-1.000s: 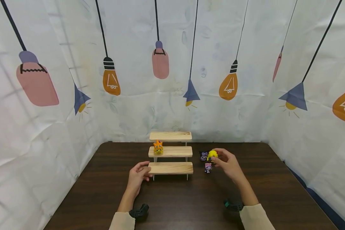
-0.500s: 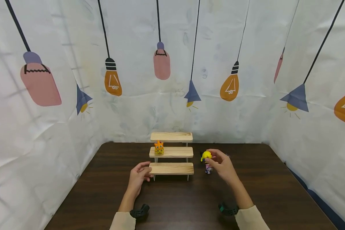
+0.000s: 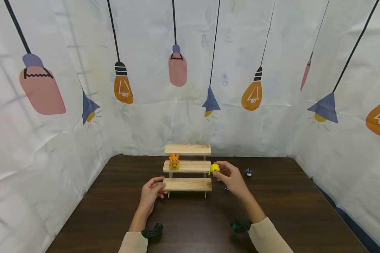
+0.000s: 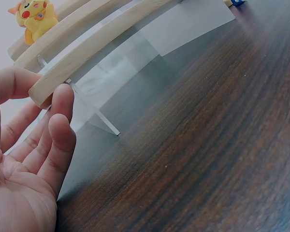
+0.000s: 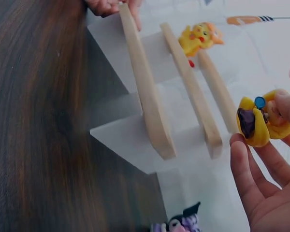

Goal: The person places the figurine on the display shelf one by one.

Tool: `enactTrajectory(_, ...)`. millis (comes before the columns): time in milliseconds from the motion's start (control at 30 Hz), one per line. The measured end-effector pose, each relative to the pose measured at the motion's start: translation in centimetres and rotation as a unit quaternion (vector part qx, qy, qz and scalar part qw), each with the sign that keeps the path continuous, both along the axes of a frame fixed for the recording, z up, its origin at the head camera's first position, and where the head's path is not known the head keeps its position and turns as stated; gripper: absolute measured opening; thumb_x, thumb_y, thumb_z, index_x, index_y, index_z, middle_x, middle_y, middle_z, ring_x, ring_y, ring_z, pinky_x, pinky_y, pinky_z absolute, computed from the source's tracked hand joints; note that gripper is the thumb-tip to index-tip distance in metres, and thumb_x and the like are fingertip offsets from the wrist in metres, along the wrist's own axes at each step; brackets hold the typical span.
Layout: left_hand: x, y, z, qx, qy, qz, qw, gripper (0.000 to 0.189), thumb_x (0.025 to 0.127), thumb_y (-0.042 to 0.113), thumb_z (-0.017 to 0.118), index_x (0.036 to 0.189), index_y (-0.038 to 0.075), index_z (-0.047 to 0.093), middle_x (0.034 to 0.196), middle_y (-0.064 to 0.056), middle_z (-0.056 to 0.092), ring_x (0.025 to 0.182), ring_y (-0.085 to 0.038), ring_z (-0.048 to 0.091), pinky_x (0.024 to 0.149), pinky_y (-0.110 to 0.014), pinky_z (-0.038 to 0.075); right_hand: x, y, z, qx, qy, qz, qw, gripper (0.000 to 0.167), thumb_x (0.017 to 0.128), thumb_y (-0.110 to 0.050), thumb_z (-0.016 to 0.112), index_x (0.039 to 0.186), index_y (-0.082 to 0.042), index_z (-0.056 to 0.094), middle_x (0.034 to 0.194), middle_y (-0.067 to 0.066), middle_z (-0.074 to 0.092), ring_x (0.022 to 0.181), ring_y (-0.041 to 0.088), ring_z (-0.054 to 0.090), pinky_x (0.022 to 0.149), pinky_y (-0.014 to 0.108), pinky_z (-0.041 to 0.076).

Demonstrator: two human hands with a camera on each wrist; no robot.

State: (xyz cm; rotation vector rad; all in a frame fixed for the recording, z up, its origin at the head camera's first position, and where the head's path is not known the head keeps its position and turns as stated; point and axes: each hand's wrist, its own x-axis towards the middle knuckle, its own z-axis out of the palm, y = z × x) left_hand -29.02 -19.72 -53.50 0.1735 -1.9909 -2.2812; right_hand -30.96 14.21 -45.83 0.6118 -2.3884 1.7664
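A three-tier wooden display stand (image 3: 188, 184) with clear supports stands on the dark table. My left hand (image 3: 151, 195) pinches the left end of its lowest board, thumb and fingertips around the edge in the left wrist view. In my right hand (image 3: 233, 180) is a yellow figurine (image 5: 261, 123), gripped between thumb and fingers; a dark patch and a small blue disc show on it. It hangs close to the right end of the middle board. On that board's left part sits a yellow figurine with an orange top (image 3: 174, 161).
Right of the stand, a small dark figurine (image 3: 248, 172) stands on the table (image 3: 288, 196). Another figurine (image 3: 226, 188) is mostly hidden behind my right hand. The right wrist view shows a purple-and-black figurine (image 5: 181, 223) at its lower edge. A printed curtain (image 3: 139, 130) encloses the table.
My right hand has lifted the yellow figurine away from the small figurines and carried it left to the stand's right side. The left hand stays on the lowest board.
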Motion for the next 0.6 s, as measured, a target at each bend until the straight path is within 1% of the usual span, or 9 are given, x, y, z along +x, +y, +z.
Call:
enactTrajectory(33,0.0,0.0,0.0,-0.001,0.0,0.0,1.0,0.035,0.095,0.006,0.068,0.128,-0.004,0.062,0.088,0.001,0.074,0.064,-0.015,0.069,0.054,-0.025,0.053,-0.2,-0.3,0.1,0.002,0.001,0.003,1.0,0.043,0.096,-0.023,0.073,0.135,-0.01,0.062,0.118,0.016,0.066,0.087,0.018,0.07,0.079,0.039,0.063)
enactTrajectory(100,0.0,0.0,0.0,-0.003,-0.001,0.0,1.0,0.035,0.095,0.006,0.068,0.128,-0.004,0.062,0.088,0.0,0.074,0.064,-0.015,0.069,0.055,-0.025,0.053,-0.6,-0.9,0.2,0.006,0.001,0.009,0.9999,0.043,0.096,-0.024,0.073,0.135,-0.01,0.062,0.116,0.016,0.066,0.088,0.018,0.07,0.079,0.038,0.063)
enactTrajectory(300,0.0,0.0,0.1,-0.004,0.0,0.0,1.0,0.036,0.095,0.007,0.069,0.128,-0.004,0.062,0.089,0.0,0.074,0.065,-0.015,0.069,0.055,-0.025,0.053,-1.6,-2.5,0.7,0.001,0.0,0.023,0.9997,0.042,0.096,-0.022,0.072,0.136,-0.011,0.062,0.117,0.018,0.065,0.092,0.024,0.07,0.077,0.03,0.062)
enactTrajectory(367,0.0,0.0,0.1,-0.003,-0.001,-0.001,1.0,0.035,0.095,0.007,0.069,0.128,-0.004,0.062,0.088,0.0,0.074,0.065,-0.015,0.069,0.055,-0.025,0.053,-1.8,-3.0,0.9,-0.003,-0.003,0.023,0.9997,0.042,0.096,-0.02,0.072,0.135,-0.011,0.062,0.118,0.019,0.065,0.093,0.026,0.07,0.078,0.032,0.062)
enactTrajectory(467,0.1,0.0,0.1,-0.003,-0.002,-0.002,1.0,0.035,0.094,0.007,0.069,0.128,-0.004,0.062,0.088,0.0,0.074,0.065,-0.015,0.069,0.055,-0.025,0.053,-2.1,-3.8,1.1,-0.002,-0.006,0.025,0.9997,0.043,0.097,-0.019,0.071,0.137,-0.007,0.06,0.12,0.022,0.063,0.095,0.03,0.071,0.079,0.034,0.063)
enactTrajectory(533,0.1,0.0,0.1,-0.003,-0.002,0.001,1.0,0.035,0.094,0.006,0.068,0.127,-0.003,0.062,0.088,0.0,0.074,0.064,-0.015,0.069,0.054,-0.025,0.053,-2.3,-4.3,1.3,0.002,-0.011,0.032,0.9994,0.044,0.098,-0.017,0.069,0.138,-0.003,0.058,0.122,0.025,0.062,0.098,0.037,0.071,0.079,0.034,0.063)
enactTrajectory(600,0.1,0.0,0.1,-0.003,0.0,0.004,1.0,0.035,0.094,0.006,0.068,0.127,-0.003,0.062,0.088,-0.001,0.074,0.064,-0.015,0.069,0.054,-0.025,0.053,-2.2,-4.9,1.9,0.012,-0.019,0.04,0.9989,0.045,0.1,-0.015,0.067,0.141,0.0,0.055,0.124,0.028,0.06,0.101,0.044,0.069,0.078,0.03,0.062)
